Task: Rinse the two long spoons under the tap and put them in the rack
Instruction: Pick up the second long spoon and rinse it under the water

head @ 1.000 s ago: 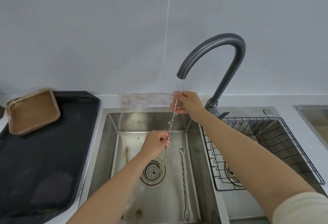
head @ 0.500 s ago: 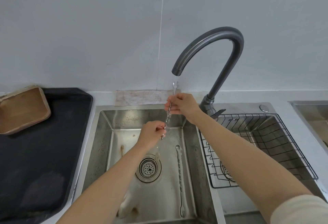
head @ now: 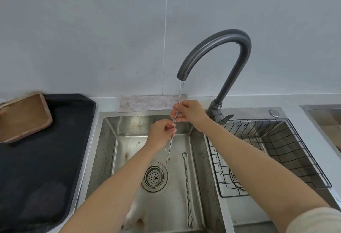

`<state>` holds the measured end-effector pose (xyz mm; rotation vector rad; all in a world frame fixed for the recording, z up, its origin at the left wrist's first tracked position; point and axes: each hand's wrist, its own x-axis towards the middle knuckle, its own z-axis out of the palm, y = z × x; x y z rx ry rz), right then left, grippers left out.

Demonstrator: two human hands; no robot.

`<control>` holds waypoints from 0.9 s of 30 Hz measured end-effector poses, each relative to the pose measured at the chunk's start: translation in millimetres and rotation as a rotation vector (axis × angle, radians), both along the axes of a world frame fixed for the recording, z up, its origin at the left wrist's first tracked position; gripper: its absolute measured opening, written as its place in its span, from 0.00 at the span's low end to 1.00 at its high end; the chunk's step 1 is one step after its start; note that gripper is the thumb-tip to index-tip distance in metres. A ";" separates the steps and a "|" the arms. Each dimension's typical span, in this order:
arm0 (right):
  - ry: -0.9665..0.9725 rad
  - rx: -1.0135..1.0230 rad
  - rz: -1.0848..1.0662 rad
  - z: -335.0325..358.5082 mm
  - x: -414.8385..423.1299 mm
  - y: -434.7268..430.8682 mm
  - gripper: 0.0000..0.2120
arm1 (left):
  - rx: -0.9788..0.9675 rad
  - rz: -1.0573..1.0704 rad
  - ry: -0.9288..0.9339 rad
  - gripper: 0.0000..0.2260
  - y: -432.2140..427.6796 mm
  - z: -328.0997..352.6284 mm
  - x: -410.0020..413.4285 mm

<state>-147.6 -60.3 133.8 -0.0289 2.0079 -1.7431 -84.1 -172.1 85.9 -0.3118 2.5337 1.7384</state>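
Rinsing under a thin stream from the dark gooseneck tap [head: 219,52], a person holds one long spoon [head: 173,130] nearly upright over the steel sink [head: 105,151], its small forked end hanging low, above and just to the right of the round drain strainer [head: 156,176]. A second long spoon [head: 186,183] lies flat on the basin floor to the right of the strainer, bowl end toward the back wall, forked end toward the camera, untouched. A black wire rack [head: 276,151] sits in the neighbouring basin on the right, just beside the tap's base. On the bench to the left, a black tray [head: 36,168] carries a tilted wooden dish [head: 24,118] at its far corner; a folded cloth [head: 147,102] lies along the wall behind the sink. The right hand [head: 190,112] reaches in from the right, fingers [head: 177,115] pinched on the twisted stem near its top, where the water lands. The left hand [head: 159,134] sits lower, fingers closed on the stem's middle. Both forearms stretch forward over the sink.
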 end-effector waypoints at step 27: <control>0.060 -0.046 -0.058 16.0 -6.2 -3.6 0.09 | 0.275 0.049 -0.068 0.05 3.9 17.9 -14.6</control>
